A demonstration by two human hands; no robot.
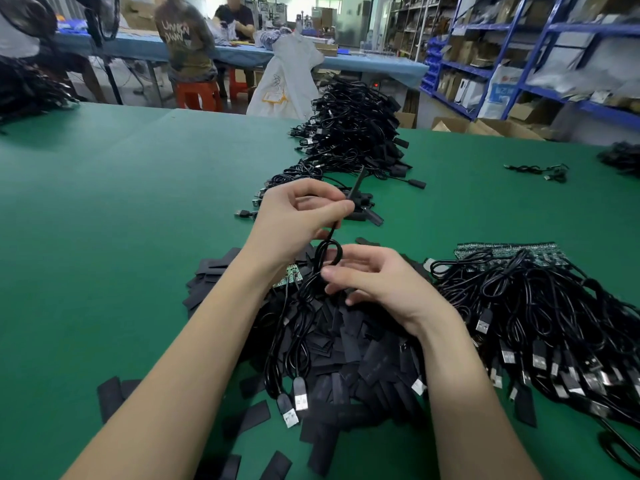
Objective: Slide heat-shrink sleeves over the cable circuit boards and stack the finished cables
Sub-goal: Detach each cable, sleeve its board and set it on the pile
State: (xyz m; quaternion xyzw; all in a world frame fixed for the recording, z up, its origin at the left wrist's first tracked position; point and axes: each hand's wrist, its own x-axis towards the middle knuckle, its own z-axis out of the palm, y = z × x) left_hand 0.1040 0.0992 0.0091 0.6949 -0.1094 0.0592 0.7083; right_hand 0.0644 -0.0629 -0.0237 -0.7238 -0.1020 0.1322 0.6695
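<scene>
My left hand (298,220) is raised above the green table and pinches a black heat-shrink sleeve (356,183) threaded on a thin black cable (325,252). The cable loops down to my right hand (377,278), whose fingers curl round it just below the loop. A green circuit board (290,273) peeks out under my left wrist. Below my hands lies a heap of loose black sleeves (349,344), with two USB plugs (294,400) hanging over its front.
A long stack of sleeved cables (349,133) runs away across the green table (121,202). At the right lies a pile of unsleeved cables (540,306) with green boards (505,251). People sit at a far bench; blue shelving stands at the right.
</scene>
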